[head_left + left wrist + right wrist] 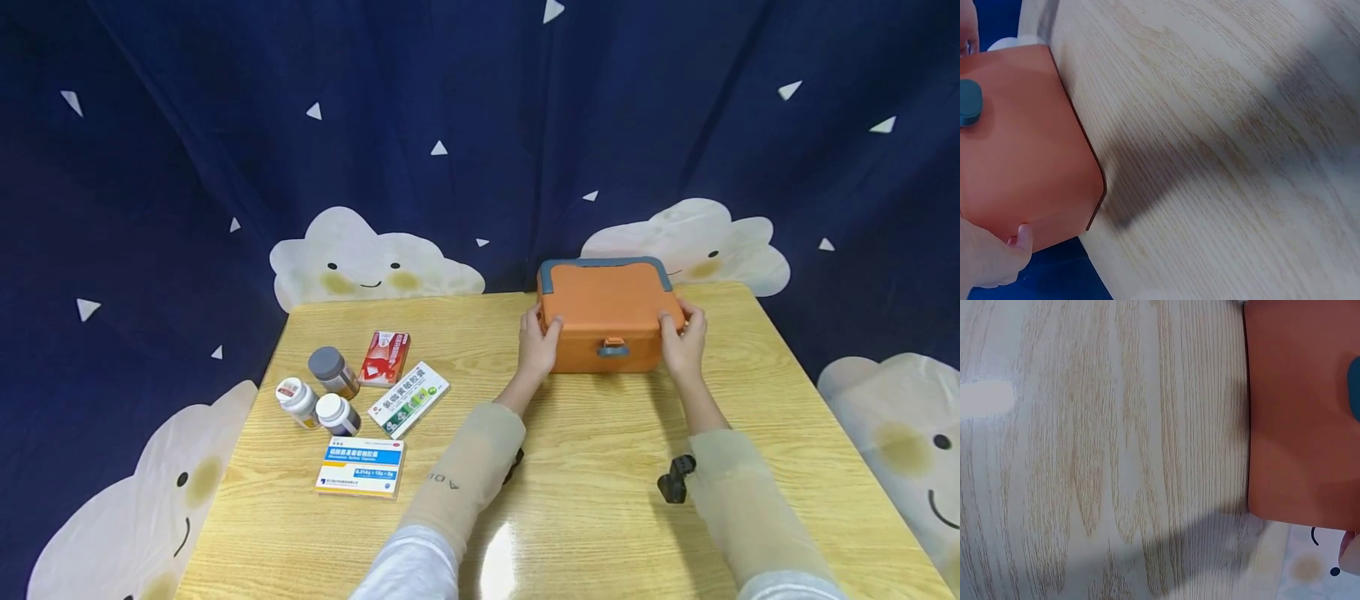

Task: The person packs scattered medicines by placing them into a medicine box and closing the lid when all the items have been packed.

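An orange storage box point(607, 296) with a grey-blue handle point(600, 262) and a front latch point(613, 348) sits at the back right of the wooden table, lid down. My left hand point(537, 343) holds its left side, thumb over the front top edge. On the opposite side my right hand point(682, 343) grips the box the same way. The left wrist view has the box's front point(1029, 150) with the left hand point(991, 256) at its lower corner. Only a bit of the right hand point(1351, 553) shows beside the box point(1300, 425) in the right wrist view.
At the table's left stand a grey-capped bottle point(333, 372) and two white-capped bottles point(298, 402), point(338, 415). Near them lie a red medicine box point(386, 359), a white-green box point(408, 400) and a blue-white box point(362, 467). A dark blue curtain point(480, 108) hangs behind the table.
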### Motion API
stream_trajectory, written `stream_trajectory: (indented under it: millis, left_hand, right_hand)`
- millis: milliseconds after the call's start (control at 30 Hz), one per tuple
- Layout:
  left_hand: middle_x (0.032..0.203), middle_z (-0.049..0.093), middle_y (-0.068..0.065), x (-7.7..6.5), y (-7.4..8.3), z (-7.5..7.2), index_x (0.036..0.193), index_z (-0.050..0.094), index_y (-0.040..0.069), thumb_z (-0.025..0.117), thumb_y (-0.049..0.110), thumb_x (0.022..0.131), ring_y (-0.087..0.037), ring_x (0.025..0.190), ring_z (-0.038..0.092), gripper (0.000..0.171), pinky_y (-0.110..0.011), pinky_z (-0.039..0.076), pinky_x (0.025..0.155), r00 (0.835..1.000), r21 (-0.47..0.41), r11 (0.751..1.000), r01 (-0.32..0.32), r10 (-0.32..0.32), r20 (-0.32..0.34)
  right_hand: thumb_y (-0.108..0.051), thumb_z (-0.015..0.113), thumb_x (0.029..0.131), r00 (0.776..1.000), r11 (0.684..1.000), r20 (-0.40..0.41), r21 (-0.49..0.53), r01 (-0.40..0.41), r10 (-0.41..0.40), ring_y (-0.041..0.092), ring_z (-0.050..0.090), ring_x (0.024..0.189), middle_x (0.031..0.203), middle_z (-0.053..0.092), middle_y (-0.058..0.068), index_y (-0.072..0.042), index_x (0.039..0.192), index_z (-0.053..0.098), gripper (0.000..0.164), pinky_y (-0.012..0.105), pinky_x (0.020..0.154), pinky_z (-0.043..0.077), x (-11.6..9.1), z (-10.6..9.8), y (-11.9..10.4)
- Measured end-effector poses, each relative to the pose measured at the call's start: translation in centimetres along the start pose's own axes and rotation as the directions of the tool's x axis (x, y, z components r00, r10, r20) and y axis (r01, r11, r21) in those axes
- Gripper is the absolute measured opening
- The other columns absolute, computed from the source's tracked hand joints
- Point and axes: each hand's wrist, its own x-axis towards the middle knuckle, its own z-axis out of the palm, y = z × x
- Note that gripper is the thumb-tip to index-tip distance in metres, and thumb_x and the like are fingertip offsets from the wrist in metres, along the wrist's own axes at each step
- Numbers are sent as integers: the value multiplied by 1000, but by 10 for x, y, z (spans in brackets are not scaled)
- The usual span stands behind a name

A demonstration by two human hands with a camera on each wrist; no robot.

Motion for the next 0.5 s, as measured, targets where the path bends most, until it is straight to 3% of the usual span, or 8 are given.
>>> stream_trajectory:
  millis: [500]
  left_hand:
    - [130,40,-14,-8,-3,-6,135,35,3,46,31,91,-24,115,44,53,-34,36,97,999,-32,999,-29,28,-26]
  right_hand:
    - [-21,46,90,999,999,-27,17,38,-38,2,35,82,119,38,12,0,129,39,45,19,73,33,-9,3,-2]
